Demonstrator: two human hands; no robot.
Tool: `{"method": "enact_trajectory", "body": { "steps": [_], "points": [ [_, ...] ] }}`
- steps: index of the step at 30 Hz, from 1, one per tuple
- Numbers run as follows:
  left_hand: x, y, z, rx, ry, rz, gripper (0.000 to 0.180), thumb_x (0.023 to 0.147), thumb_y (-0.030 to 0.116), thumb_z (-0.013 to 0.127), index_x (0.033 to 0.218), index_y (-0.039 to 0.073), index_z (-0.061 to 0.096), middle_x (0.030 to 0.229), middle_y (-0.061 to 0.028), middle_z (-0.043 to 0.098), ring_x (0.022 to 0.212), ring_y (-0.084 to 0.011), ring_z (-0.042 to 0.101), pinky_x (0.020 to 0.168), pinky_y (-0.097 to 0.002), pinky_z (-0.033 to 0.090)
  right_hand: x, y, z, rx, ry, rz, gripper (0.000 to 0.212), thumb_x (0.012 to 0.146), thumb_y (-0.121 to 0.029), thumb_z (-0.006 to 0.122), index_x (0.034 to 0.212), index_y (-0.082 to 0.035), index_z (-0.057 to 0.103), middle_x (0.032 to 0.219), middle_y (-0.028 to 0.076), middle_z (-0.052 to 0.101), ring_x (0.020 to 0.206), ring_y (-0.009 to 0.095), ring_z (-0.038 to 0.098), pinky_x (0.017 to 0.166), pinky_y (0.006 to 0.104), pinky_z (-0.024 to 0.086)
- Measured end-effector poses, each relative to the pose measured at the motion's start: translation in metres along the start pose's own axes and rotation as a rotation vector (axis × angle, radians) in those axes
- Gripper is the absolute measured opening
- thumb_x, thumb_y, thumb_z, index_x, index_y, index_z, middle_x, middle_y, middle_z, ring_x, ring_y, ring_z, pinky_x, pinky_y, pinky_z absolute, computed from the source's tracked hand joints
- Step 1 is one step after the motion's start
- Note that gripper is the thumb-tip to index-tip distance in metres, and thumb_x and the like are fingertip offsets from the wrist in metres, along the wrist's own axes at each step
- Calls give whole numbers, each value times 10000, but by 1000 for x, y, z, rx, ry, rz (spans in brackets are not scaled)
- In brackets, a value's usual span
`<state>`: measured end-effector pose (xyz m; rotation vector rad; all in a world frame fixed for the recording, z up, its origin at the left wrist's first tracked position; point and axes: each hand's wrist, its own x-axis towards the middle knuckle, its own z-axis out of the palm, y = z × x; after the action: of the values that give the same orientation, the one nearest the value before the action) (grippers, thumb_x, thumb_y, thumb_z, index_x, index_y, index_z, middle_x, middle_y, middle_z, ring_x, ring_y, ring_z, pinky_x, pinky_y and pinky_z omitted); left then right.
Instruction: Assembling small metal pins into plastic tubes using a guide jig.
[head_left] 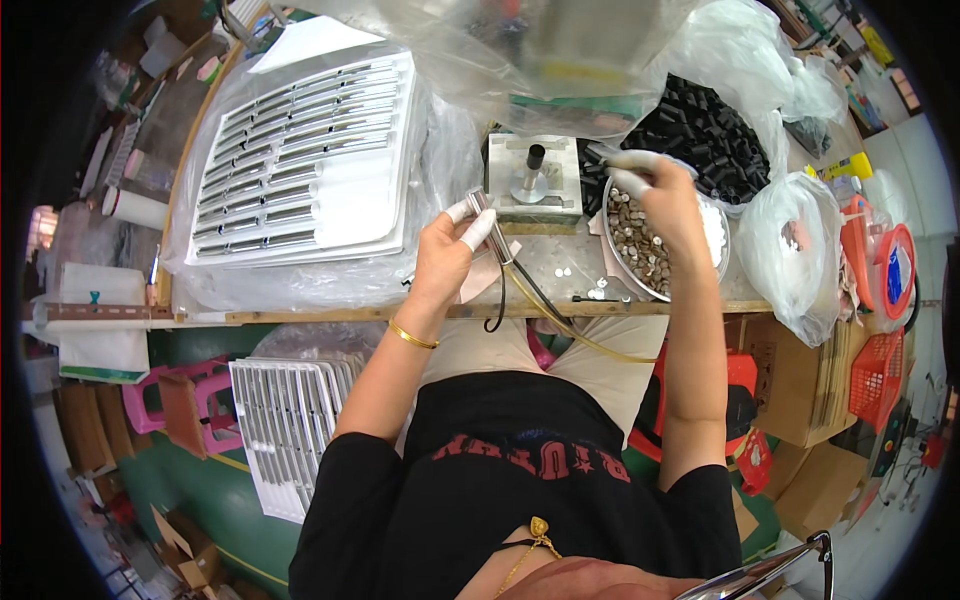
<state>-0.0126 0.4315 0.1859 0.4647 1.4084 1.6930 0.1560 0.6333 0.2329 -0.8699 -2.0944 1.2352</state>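
My left hand (447, 255), with white covers on its fingertips, grips a shiny metal tube (492, 230) tilted above the bench edge. Just below the tube, a black cable and a yellowish hose (575, 340) trail towards my lap. My right hand (660, 190), also with white finger covers, is over the rim of a round bowl of small metal caps (640, 238). Its fingers are pinched and smeared by motion, so what they hold cannot be made out. Between the hands stands a metal block fixture (503, 180) with an upright black-topped post (535, 165).
A white tray (375, 205) holds rows of chrome tubes on the left of the bench. Black cylindrical pieces (715, 140) lie heaped in plastic at the back right. Small white discs (598, 290) lie near the front edge. Another tube tray (290, 420) stands below the bench.
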Motion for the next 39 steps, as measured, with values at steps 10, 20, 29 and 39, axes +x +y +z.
{"method": "enact_trajectory", "body": {
  "steps": [10,20,29,39],
  "points": [
    [0,-6,-4,-200,63,32,275,911,86,586,1146,-54,553,1004,-87,594,880,-159,598,767,-343,568,24,-32,63,294,-60,-84,165,787,2,652,952,17,655,860,68,683,779,134,611,692,281,470],
    [2,-3,0,-316,33,-2,227,927,106,557,1116,-18,565,958,-90,606,891,-221,616,792,-380,540,27,-31,66,454,-126,120,239,794,-81,699,1011,-6,634,800,16,615,626,71,479,518,218,358],
    [10,11,13,-331,-54,50,216,917,96,569,1110,-3,569,982,-70,616,920,-179,595,819,-349,500,-13,-32,46,173,-155,139,317,823,-194,703,1047,24,653,943,90,676,799,98,604,745,238,464],
    [25,9,33,6,-140,276,290,897,159,633,1130,-10,596,1052,-74,633,886,-119,586,775,-260,477,-43,6,58,373,-266,141,237,798,-99,717,992,-16,611,793,-10,618,695,32,532,636,185,433]
  ]
}}
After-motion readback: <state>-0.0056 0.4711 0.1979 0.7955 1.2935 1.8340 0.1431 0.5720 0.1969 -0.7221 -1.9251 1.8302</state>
